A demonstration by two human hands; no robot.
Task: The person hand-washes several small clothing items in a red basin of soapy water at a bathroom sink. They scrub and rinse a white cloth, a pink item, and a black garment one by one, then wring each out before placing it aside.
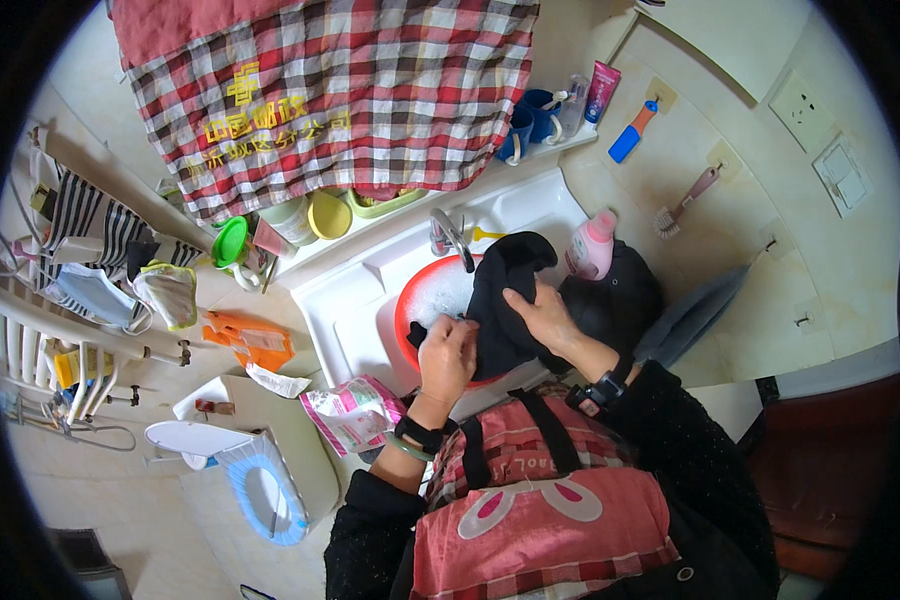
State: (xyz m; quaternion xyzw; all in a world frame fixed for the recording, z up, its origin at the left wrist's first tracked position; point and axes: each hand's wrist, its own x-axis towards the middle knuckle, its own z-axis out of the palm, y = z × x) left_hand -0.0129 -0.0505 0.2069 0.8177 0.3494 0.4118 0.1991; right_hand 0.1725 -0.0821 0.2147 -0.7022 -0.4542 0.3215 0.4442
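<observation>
A black cloth garment (499, 322) hangs between my hands over a red basin (406, 300) in the white sink (330, 300). My left hand (450, 352) pinches the garment's near-left edge, fingers curled. On its right side, my right hand (551, 319) grips the fabric with the thumb lying on top. White suds (442, 289) fill the visible part of the basin; the garment covers the rest. The curved metal faucet (454, 232) arches over the basin's far rim. Another dark garment (615, 300) lies bunched on the sink's right side, beyond my right hand.
A pink bottle (591, 246) stands against the dark garment at right. A pink-and-white pouch (356, 412) sits left of my left wrist. Blue mugs (541, 116) and a yellow-lidded container (328, 215) line the shelf behind the sink. A checked cloth (330, 97) hangs above. The toilet (266, 487) is at lower left.
</observation>
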